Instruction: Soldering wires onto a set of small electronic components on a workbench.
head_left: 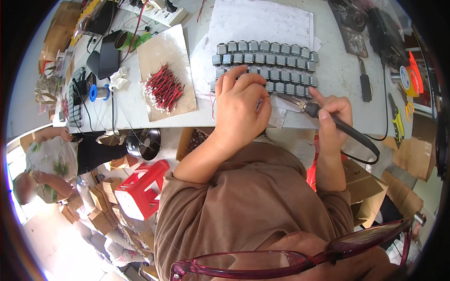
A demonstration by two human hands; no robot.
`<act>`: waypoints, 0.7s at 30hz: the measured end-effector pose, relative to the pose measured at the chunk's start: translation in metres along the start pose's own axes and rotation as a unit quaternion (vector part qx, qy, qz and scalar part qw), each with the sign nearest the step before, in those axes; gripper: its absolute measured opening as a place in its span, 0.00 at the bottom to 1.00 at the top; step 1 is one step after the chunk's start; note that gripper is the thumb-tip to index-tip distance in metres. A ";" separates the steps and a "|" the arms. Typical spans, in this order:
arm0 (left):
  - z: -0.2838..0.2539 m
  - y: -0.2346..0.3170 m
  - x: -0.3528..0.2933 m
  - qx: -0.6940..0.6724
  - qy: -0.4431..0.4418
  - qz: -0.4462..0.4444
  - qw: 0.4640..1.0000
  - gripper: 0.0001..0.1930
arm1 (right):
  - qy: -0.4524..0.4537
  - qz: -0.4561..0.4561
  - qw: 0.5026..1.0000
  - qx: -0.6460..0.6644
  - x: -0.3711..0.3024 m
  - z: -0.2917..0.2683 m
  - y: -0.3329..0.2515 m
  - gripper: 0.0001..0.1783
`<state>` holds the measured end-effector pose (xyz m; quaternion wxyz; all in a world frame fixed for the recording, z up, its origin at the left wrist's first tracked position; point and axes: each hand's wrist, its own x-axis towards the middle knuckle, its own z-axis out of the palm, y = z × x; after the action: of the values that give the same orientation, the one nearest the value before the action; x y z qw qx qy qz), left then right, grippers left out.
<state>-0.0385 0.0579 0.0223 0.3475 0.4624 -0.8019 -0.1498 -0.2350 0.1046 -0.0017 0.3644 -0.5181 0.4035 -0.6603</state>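
Right hand (333, 122) grips a soldering iron (355, 134), pointing left toward metal parts (270, 59). Left hand (240, 104) is nearer them, its hold unclear.

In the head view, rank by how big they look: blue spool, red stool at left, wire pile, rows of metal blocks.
Largest to smallest:
1. Rows of metal blocks, together
2. Red stool, though farther away
3. Wire pile
4. Blue spool

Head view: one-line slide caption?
Right hand holding a soldering iron, left hand over rows of small metal-cased components, a pile of red and black wires to their left.
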 end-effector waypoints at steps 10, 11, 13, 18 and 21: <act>0.001 0.002 0.002 0.003 -0.004 0.006 1.000 0.03 | 0.027 0.010 0.999 0.038 0.003 -0.001 0.000 0.06; 0.001 0.002 0.002 0.003 -0.005 0.007 1.000 0.03 | 0.028 0.010 0.999 0.037 0.003 -0.002 0.000 0.06; 0.001 0.001 0.002 0.002 -0.006 0.007 1.000 0.03 | 0.032 0.012 0.999 0.034 0.003 -0.001 0.000 0.06; 0.000 0.000 0.001 0.006 0.009 0.013 1.000 0.04 | 0.037 0.021 0.999 0.026 0.004 -0.001 0.000 0.08; 0.001 0.000 0.002 0.004 0.028 0.023 0.999 0.06 | 0.053 0.023 0.998 0.024 0.004 0.000 0.001 0.08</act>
<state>-0.0397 0.0560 0.0226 0.3710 0.4490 -0.8031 -0.1254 -0.2353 0.1008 -0.0009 0.3702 -0.4634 0.4182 -0.6880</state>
